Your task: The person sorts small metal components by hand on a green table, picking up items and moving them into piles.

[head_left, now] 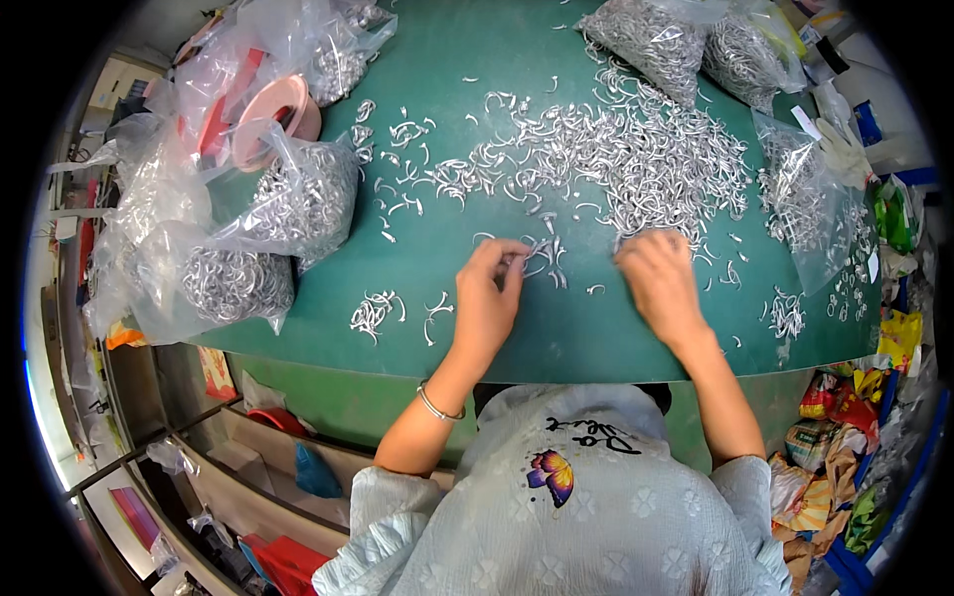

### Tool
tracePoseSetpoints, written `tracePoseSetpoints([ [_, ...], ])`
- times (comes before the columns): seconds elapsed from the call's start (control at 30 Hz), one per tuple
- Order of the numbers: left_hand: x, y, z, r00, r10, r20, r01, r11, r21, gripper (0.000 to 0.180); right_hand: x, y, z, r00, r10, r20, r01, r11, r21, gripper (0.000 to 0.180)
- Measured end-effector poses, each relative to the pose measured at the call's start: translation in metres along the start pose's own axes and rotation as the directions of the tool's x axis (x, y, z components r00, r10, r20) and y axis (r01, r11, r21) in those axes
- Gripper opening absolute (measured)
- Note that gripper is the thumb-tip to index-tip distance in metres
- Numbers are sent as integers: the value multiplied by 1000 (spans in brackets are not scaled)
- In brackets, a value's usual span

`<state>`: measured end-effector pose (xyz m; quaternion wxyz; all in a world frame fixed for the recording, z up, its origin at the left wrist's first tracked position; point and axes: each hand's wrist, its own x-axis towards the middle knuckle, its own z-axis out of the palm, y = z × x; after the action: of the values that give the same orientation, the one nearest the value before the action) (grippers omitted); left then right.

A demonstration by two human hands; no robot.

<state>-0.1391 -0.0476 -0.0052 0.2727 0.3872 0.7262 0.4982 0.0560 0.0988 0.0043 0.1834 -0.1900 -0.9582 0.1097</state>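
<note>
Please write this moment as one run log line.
left hand: beside loose silver pieces; right hand: at near edge of large pile; filled bags: both sides

- You wear a pale grey-blue top [636,531], textured with clover shapes.
- Your short sleeves [390,526] look gathered.
- Black script [594,437] and a colourful butterfly [552,477] decorate it.
- A silver bangle [438,405] circles your left wrist [457,370].

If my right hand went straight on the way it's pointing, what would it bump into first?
Probably the near edge of the big silver pile; blur hides whether the right hand's fingertips already touch it.
</note>
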Motion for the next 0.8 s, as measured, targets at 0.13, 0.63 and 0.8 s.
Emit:
tracePoseSetpoints([
  [0.13,14,3,-3,981,-193,9,160,790,-591,23,7,-14,-13,965,197,-171,-205,978,-30,19],
  [0.63,-28,3,5,971,238,-19,-200,854,480,20,37,-54,13,990,125,-62,-102,951,292,21],
  [0.8,-30,-2,3,961,263,-81,-193,856,480,14,44,-45,26,999,37,-37,-31,988,150,16],
])
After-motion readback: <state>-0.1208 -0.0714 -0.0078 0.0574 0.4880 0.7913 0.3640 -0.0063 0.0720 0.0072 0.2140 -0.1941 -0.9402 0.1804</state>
